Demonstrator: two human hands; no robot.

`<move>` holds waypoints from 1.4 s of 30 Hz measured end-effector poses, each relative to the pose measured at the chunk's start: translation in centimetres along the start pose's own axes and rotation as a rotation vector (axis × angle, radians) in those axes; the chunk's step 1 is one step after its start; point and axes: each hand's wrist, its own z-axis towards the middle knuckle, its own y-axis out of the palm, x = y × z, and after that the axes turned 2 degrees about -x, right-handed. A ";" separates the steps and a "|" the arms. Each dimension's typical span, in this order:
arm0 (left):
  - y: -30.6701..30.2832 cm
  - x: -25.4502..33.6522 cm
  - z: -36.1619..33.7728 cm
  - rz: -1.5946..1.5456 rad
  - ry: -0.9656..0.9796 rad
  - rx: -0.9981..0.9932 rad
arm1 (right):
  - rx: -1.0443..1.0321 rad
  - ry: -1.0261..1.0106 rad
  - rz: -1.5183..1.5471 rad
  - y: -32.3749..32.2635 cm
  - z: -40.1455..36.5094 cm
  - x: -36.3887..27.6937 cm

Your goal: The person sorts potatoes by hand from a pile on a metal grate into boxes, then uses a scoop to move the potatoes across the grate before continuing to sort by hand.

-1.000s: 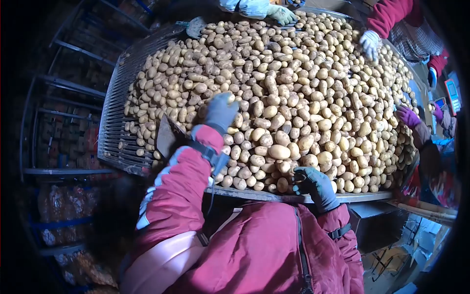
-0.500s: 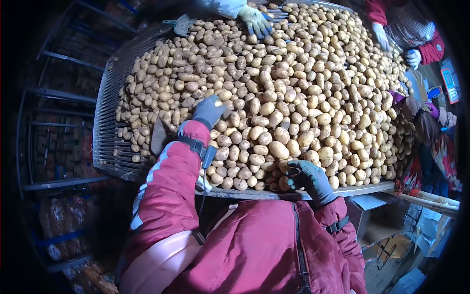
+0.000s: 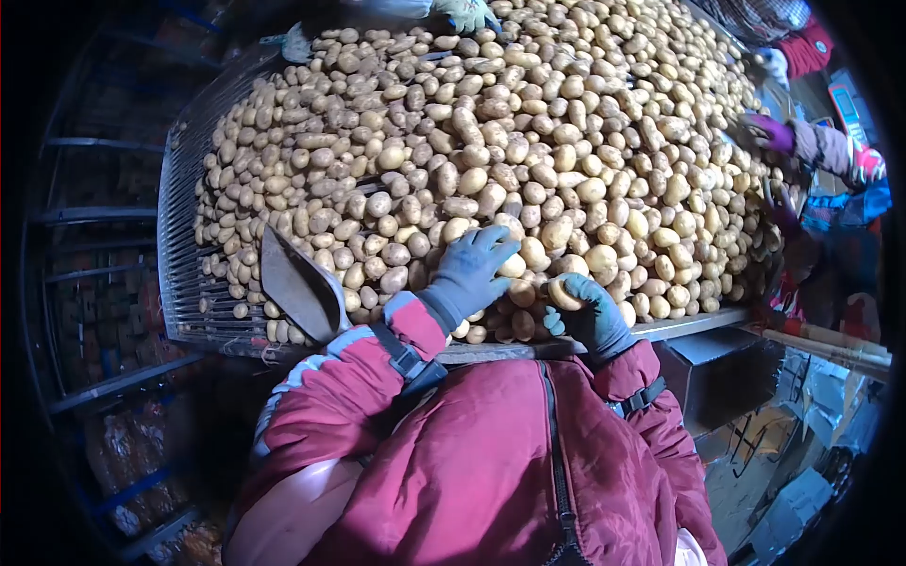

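Observation:
A broad heap of potatoes point(image 3: 396, 151) lies in front of me, some smeared with soil. My left hand point(image 3: 467, 272), in a grey-blue glove, rests on the heap's near side with its fingers stretched and spread over the potatoes. One potato point(image 3: 512, 267) sits by its fingertips and thumb; I cannot make out any grip on it. Close beside it to the right, my right hand point(image 3: 601, 319), gloved in grey with lighter green-blue fingertips, has its fingers wrapped round a potato point(image 3: 566, 292) near the front edge. A grey metal scoop point(image 3: 297, 283) leans on the potatoes left of my left hand.
The potatoes lie on a slatted metal table point(image 3: 184, 245) with a front rail point(image 3: 698, 324). Across the heap is another person's gloved hand point(image 3: 467, 13). More people's hands work at the right, including a purple-gloved one point(image 3: 769, 132). A cardboard box point(image 3: 717, 377) stands below the right front edge.
My left hand has drawn back towards me and right, close to my right hand. The right hand now holds a potato up in its fingers. The view has shifted, and more of the scoop shows.

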 end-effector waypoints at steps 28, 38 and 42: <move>2.5 -2.7 3.3 0.332 -0.067 0.079 | 0.403 -0.737 -0.194 -13.7 -25.1 -8.5; -2.7 -3.6 2.5 0.718 -0.248 -0.307 | 0.843 -0.980 -0.669 -12.4 -26.6 -9.9; -3.2 3.5 5.5 0.403 -0.073 0.005 | 0.679 -0.908 -1.397 -7.3 -19.2 -9.9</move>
